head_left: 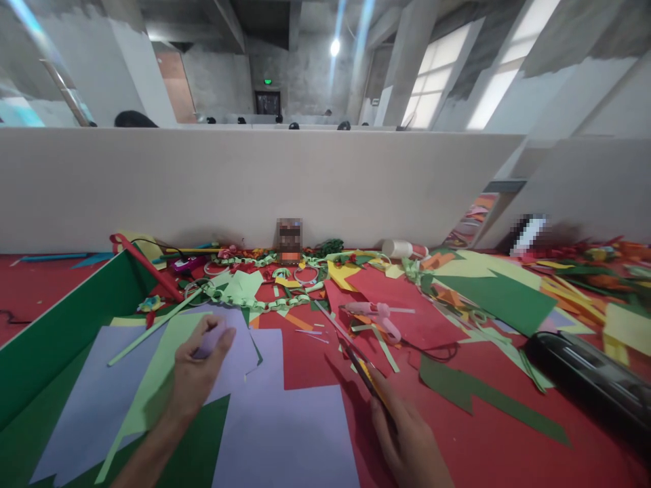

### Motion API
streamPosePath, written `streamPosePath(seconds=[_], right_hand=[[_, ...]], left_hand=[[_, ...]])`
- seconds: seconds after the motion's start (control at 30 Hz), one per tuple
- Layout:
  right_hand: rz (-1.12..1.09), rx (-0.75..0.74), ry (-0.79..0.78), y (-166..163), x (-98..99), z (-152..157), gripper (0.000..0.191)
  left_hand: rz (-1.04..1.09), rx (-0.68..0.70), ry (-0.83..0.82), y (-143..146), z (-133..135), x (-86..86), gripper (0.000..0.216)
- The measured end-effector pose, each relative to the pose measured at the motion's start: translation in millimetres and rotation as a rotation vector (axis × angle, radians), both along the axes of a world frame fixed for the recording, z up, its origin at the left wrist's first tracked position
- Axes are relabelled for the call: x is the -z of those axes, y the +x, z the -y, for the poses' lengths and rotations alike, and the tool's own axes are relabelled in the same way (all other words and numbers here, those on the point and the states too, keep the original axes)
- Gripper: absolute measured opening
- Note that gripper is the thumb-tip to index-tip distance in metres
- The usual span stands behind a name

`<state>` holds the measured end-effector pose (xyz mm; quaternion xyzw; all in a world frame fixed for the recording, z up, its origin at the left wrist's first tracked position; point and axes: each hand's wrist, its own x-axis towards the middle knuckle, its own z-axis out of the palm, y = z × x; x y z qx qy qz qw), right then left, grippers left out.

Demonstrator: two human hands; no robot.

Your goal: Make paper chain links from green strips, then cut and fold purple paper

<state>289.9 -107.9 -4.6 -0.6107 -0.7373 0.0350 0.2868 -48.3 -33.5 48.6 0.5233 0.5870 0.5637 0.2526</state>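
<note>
My left hand (196, 369) is raised over the sheets at left, its fingers and thumb curled round what looks like a small piece of lilac paper (209, 341). My right hand (407, 430) grips a slim black-and-yellow utility knife (375, 388), its dark tip angled up and to the left above the red tabletop. Beneath the left hand lie lilac paper (285, 434) and a light green strip (155, 383). A pink glue gun (373, 310) rests beyond the right hand, with a cut dark green sheet (488, 396) to its right.
A pale green paper chain (264, 303) curves across scraps at the back. A green board (76, 318) stands up at left. A shiny black object (595, 386) lies at right. A white roll (399, 249) is near the pale partition (254, 183).
</note>
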Motion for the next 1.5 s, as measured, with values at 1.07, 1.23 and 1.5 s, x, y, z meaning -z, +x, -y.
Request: streamPosePath(seconds=[1.07,1.23,1.5], right_hand=[[-0.077,0.019,-0.03,4,6.5,0,0.041],[-0.083,0.006,-0.006,4,8.3,0,0.041],[-0.093,0.021,-0.051,5,9.8,1,0.042]], left_hand=[[0.929,0.113,-0.248,-23,-45,22.9,0.046],[0.967,0.18,-0.321,-28,-44,22.9,0.022],[1.063,0.17,-0.29,-39,-46,26.9,0.032]])
